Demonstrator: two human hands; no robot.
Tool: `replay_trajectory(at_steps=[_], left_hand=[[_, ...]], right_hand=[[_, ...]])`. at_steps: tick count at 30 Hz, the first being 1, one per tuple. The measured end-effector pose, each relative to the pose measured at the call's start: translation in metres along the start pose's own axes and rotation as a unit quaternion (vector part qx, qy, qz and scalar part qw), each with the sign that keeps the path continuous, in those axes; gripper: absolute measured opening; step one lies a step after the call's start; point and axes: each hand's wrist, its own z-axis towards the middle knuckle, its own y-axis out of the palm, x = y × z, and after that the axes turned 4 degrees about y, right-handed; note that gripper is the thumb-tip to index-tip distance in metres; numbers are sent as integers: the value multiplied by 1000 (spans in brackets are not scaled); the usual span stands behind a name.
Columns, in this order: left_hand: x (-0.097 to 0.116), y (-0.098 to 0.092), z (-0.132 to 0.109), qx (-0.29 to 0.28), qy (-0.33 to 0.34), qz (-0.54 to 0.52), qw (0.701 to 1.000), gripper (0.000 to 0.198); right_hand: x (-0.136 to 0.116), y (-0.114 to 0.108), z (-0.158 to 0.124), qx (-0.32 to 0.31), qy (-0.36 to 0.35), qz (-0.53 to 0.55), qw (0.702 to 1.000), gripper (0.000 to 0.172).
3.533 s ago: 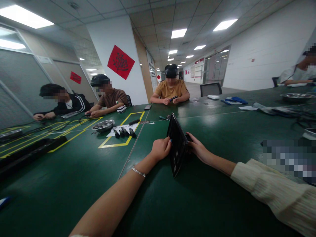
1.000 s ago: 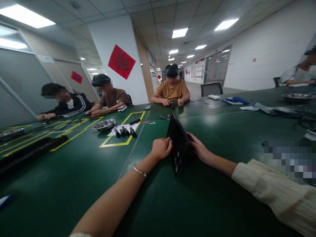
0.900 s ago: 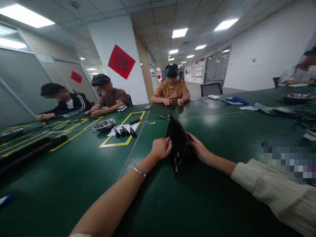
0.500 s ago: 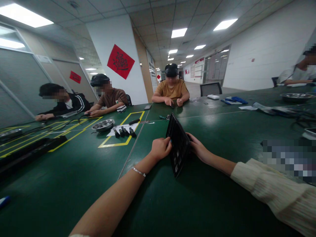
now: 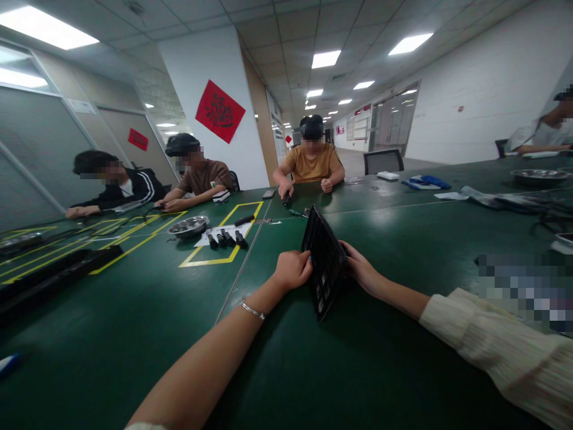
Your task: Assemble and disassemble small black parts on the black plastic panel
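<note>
A dark flat panel that looks like a tablet (image 5: 326,263) stands steeply tilted above the green table (image 5: 385,358), its face turned to the left. Closed at its left side, my left hand (image 5: 292,267) has its thumb against the face; the other fingers are partly hidden. My right hand (image 5: 360,269) grips it from the right, with fingertips hidden behind the back edge. Pale patches show low on the dark face, too dim to read.
Beyond the tablet, a metal bowl (image 5: 188,226) and several black cylinders (image 5: 227,237) sit near yellow tape. A long black tray (image 5: 58,275) lies at left. Co-workers sit around the table; the one opposite (image 5: 312,161) holds a small black object (image 5: 286,201). Blue cloth (image 5: 425,181) lies at right.
The co-worker opposite has moved a hand with the small black object to the left and a little down in view. My hands and the tablet look nearly unchanged.
</note>
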Motion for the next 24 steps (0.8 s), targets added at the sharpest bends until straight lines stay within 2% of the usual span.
replay_trajectory(at_steps=[8,24], left_hand=[[0,1,2,-1,-21,-6,1000,55],[2,0,2,-5,-53,-25,998,54]], right_hand=[[-3,2,-3,5,4,4,1000,56],[-7,4,-5,6,-4,-7,1000,57]])
